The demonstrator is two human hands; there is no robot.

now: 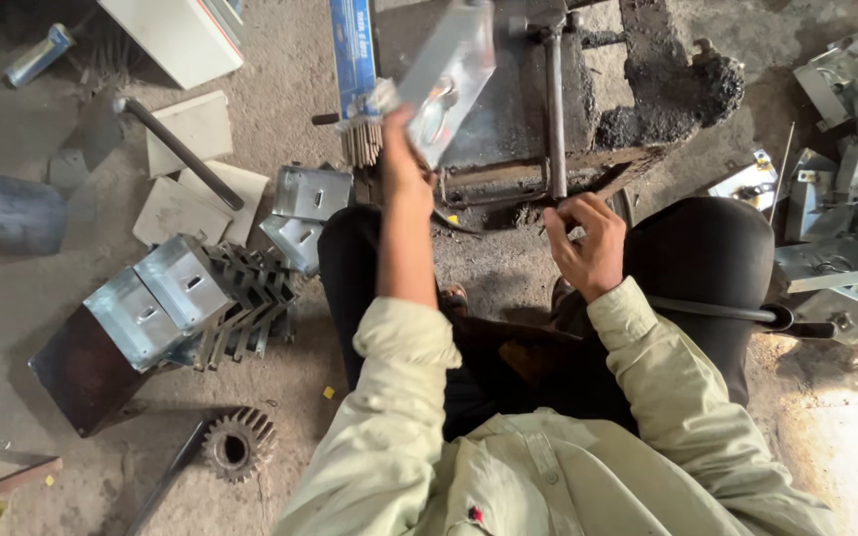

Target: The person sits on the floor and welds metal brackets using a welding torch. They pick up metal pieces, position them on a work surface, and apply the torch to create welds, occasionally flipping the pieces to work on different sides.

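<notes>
1. My left hand is raised in front of me, fingers closed on the lower edge of a folded sheet-metal bracket, a shiny box-shaped piece with a slot cut in its face. It is off the floor, tilted, over the near side of the dark iron press.
2. My right hand is lower, near my knee, fingers curled around the bottom end of the press's long steel lever, which runs straight up to the machine.
3. Just left of the bracket a blue flat box lies on the floor, with a bundle of thin rods sticking out at its near end, close to my left wrist.
4. The press itself is grimy, with a lump of black grease-like dirt on its right side.
5. Left of my leg two more brackets lie flat on the concrete floor.
6. Further left a stack of finished brackets rests on a dark plate, nested in a row.
7. Beyond it lie pale flat boards with a dark bar across them.
8. Near my left elbow a rusty gear wheel sits on the floor.
9. On my right a heap of bent metal pieces is piled up, well apart from the stack.
</notes>
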